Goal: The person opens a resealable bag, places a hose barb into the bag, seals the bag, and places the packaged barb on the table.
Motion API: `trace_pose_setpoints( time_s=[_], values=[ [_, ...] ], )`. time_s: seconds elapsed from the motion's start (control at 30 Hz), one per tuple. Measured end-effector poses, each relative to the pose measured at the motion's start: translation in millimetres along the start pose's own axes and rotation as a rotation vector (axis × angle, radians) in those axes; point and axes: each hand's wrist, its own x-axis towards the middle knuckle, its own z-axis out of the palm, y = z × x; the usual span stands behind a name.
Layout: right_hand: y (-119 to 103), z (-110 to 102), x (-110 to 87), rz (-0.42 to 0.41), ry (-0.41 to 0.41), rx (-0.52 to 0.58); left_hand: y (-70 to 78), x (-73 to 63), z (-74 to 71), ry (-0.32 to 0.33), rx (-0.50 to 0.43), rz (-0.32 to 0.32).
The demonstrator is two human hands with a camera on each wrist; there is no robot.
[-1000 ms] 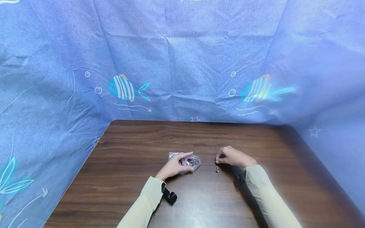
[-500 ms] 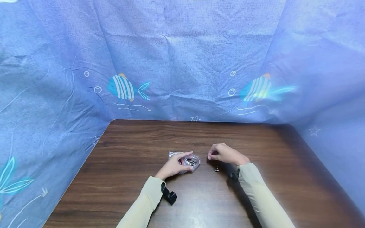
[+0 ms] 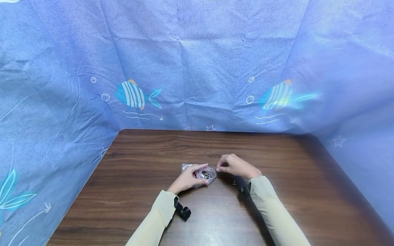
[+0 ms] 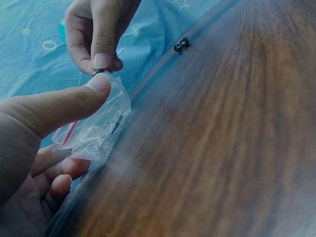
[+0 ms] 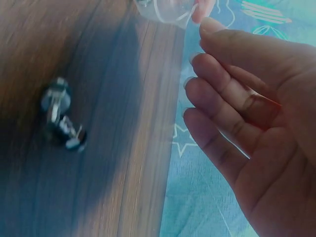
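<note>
My left hand (image 3: 186,177) holds a clear zip-lock bag (image 4: 91,136) with a red line along its edge, thumb on one side and fingers on the other. Small shiny metal pieces (image 3: 207,175) lie inside the bag. Just right of the bag's mouth, my right hand (image 3: 235,165) pinches a small metal screw-like piece (image 4: 97,72) between thumb and fingertips; most of it is hidden by them. On the table below the right hand lie a few loose metal screw-like pieces (image 5: 61,116) close together, blurred in the right wrist view.
The dark wood-grain table (image 3: 147,153) extends around both hands. Behind it and at both sides hangs a blue cloth (image 3: 209,68) printed with fish. A black wrist camera (image 3: 184,212) sits on the left sleeve, close above the table.
My right hand has moved left from beside the loose metal pieces to the bag's mouth, carrying the pinched piece. The left hand and the bag have stayed in place.
</note>
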Motion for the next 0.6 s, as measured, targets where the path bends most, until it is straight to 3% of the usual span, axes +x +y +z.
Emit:
trace_pose_setpoints(
  time_s=[0.6],
  values=[
    [-12.7, 5.0, 8.0, -0.009, -0.023, -0.002, 2.5, -1.8, -0.6, 0.012, -0.008, -0.017]
  ],
)
